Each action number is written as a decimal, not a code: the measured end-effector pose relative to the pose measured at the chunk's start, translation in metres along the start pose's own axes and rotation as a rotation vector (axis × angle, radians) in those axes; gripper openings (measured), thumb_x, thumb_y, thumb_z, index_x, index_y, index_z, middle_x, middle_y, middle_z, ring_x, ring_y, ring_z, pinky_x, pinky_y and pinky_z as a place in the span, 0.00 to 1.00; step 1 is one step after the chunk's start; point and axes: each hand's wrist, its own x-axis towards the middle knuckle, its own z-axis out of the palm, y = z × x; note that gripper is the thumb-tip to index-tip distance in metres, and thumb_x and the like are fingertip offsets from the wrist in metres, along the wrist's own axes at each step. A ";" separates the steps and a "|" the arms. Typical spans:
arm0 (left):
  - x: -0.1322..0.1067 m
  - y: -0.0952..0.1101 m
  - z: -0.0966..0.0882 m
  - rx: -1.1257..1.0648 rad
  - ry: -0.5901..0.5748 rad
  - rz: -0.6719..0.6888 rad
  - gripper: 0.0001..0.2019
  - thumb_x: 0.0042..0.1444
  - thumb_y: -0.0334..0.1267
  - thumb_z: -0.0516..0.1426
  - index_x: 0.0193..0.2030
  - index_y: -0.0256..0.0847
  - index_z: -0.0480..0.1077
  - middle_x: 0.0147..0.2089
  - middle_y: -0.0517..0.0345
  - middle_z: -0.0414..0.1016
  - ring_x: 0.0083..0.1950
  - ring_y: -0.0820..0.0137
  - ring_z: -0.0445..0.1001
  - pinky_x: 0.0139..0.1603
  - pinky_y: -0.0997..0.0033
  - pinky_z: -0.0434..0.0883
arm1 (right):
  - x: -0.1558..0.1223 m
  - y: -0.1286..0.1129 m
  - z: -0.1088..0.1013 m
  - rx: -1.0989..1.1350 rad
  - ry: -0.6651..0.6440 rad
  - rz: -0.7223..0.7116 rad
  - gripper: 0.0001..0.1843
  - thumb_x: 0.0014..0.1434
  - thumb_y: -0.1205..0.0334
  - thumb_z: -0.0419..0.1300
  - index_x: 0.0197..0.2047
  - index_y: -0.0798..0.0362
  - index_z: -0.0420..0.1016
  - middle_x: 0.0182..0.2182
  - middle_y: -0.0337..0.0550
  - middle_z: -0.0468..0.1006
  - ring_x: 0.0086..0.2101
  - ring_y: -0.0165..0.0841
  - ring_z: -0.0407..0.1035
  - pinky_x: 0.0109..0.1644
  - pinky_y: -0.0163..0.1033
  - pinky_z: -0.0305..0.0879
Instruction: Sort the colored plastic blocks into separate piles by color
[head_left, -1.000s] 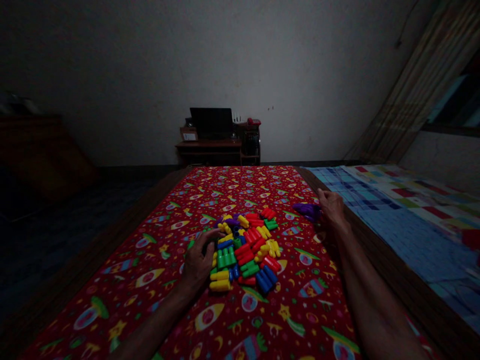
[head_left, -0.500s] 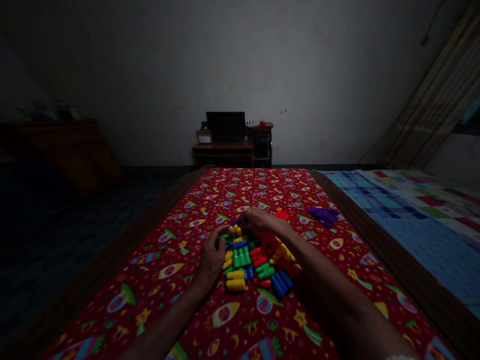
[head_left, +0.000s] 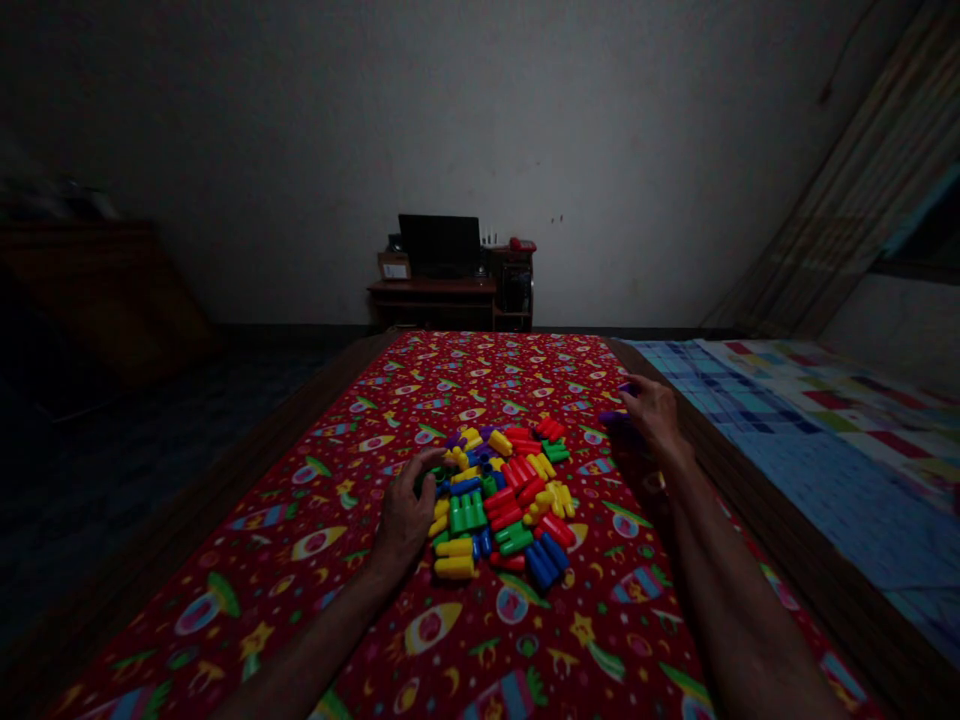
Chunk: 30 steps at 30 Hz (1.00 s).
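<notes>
A pile of plastic toy building blocks in red, yellow, green and blue, such as a green block (head_left: 468, 512) and a yellow block (head_left: 454, 568), lies on the red patterned cloth (head_left: 375, 630). My left hand (head_left: 405, 508) rests at the pile's left edge, thumb and fingers apart, curved beside the blocks. Some purple blocks (head_left: 486, 436) show at the pile's far side. Out to the right, my right hand (head_left: 654, 412) pinches a purple block (head_left: 628, 388) at its fingertips. Just below it are other purple blocks (head_left: 615, 417), partly hidden by the hand.
The cloth covers a long table with dark wooden edges (head_left: 300, 400). To the right is a bed surface with blue and checked covers (head_left: 750, 430). Beyond the table's far end stands a desk (head_left: 431, 287) with a black monitor (head_left: 440, 245). A dark wooden cabinet (head_left: 97, 300) is at left.
My right hand has moved from the pile's far side out to the purple blocks on the right, uncovering more of the pile. My left hand stays beside the pile. The view has shifted slightly.
</notes>
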 end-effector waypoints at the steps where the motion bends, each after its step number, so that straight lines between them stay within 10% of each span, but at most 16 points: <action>1: 0.000 0.000 0.000 -0.002 -0.002 0.002 0.15 0.57 0.36 0.48 0.48 0.40 0.69 0.45 0.52 0.79 0.49 0.63 0.76 0.55 0.59 0.71 | 0.000 0.008 -0.001 -0.056 -0.015 0.013 0.22 0.54 0.61 0.57 0.51 0.56 0.78 0.44 0.54 0.81 0.43 0.42 0.74 0.48 0.41 0.67; 6: 0.000 0.002 0.000 -0.016 -0.007 0.003 0.15 0.56 0.36 0.48 0.48 0.39 0.69 0.45 0.52 0.79 0.48 0.63 0.77 0.55 0.59 0.72 | -0.004 0.013 0.000 -0.165 -0.116 0.041 0.19 0.57 0.58 0.56 0.47 0.58 0.80 0.44 0.58 0.80 0.44 0.43 0.74 0.47 0.41 0.66; 12: 0.000 0.005 -0.001 0.007 -0.007 0.000 0.15 0.56 0.35 0.48 0.47 0.41 0.69 0.43 0.54 0.80 0.48 0.64 0.77 0.53 0.60 0.73 | -0.009 -0.039 0.000 0.019 -0.063 -0.111 0.18 0.62 0.61 0.51 0.40 0.56 0.82 0.37 0.52 0.82 0.39 0.39 0.75 0.43 0.37 0.65; 23: 0.000 -0.001 -0.001 -0.015 0.003 -0.014 0.16 0.55 0.36 0.48 0.48 0.41 0.70 0.44 0.52 0.79 0.49 0.63 0.77 0.55 0.59 0.72 | -0.059 -0.201 0.081 0.118 -0.808 -0.904 0.13 0.58 0.65 0.59 0.47 0.55 0.78 0.40 0.52 0.81 0.40 0.37 0.74 0.40 0.35 0.65; 30: 0.001 -0.002 0.000 -0.045 0.015 -0.039 0.16 0.55 0.35 0.48 0.47 0.41 0.70 0.46 0.52 0.79 0.49 0.64 0.77 0.54 0.60 0.72 | -0.054 -0.196 0.090 0.142 -0.952 -0.871 0.16 0.52 0.77 0.55 0.40 0.62 0.81 0.34 0.51 0.82 0.33 0.32 0.74 0.33 0.30 0.61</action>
